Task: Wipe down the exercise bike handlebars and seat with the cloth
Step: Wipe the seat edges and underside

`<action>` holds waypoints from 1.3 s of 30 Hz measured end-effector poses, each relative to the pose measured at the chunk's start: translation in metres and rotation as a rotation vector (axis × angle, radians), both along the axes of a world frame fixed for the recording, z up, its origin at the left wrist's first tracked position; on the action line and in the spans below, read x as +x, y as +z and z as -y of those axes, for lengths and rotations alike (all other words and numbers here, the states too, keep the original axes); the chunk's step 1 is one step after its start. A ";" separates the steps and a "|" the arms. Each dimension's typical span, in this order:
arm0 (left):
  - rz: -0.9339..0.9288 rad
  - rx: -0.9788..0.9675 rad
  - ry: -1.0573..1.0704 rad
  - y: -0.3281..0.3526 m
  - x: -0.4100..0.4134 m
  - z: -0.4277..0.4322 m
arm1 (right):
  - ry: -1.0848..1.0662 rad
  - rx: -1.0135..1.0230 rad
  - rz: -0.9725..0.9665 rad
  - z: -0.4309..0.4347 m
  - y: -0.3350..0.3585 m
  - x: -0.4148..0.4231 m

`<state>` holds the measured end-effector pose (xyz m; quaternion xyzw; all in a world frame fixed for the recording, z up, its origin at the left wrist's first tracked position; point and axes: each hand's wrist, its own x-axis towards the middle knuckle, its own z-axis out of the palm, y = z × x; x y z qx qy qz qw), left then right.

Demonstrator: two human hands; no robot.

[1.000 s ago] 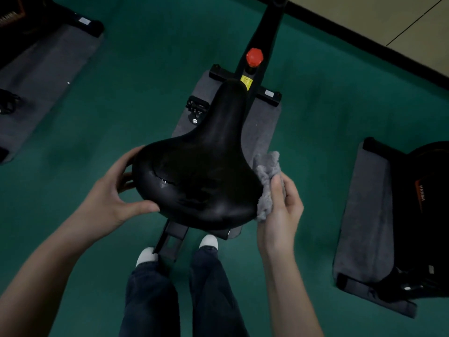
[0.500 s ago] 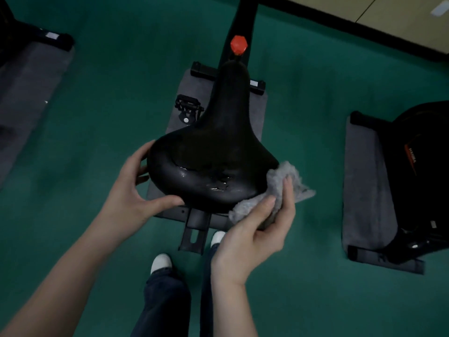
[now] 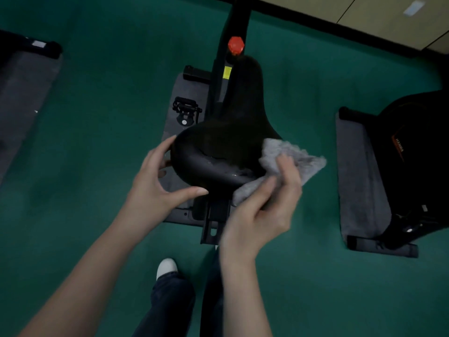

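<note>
Black saddle-shaped bike seat [image 3: 226,147], smooth, glossy padding, wide rounded rear tapering to a narrow nose pointing away from the person; wet-looking glints on the rear top face. Left hand [image 3: 155,188] grasps the seat's left rear edge: thumb laid along the rear rim, fingers curled round the left side. Right hand [image 3: 262,210], slightly blurred, grasps a grey fuzzy cloth [image 3: 291,156], thumb and fingers curled over it, pressing it on the seat's right rear corner. Cloth is crumpled, nap soft and fibrous, wrapping the rim with a loose corner sticking out to the right. Seat lies between the two hands, touching both. Beyond the nose: black upright bike post [image 3: 237,18] with a red faceted knob [image 3: 236,45] and a small yellow label [image 3: 227,72]. Black pedal [image 3: 185,110] below left of the seat, above a grey felt-like mat [image 3: 187,91] on green carpet floor [image 3: 109,117]. Second grey mat [image 3: 359,178] well to the right, carrying a black machine [image 3: 418,154]. White shoe toe [image 3: 166,267] near bottom centre.
</note>
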<state>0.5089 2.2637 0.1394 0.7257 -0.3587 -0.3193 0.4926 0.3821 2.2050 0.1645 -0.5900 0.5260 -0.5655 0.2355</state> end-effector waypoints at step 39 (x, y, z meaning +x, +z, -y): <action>-0.178 -0.025 0.114 -0.011 -0.011 -0.003 | 1.059 -0.031 -0.657 0.042 0.051 -0.013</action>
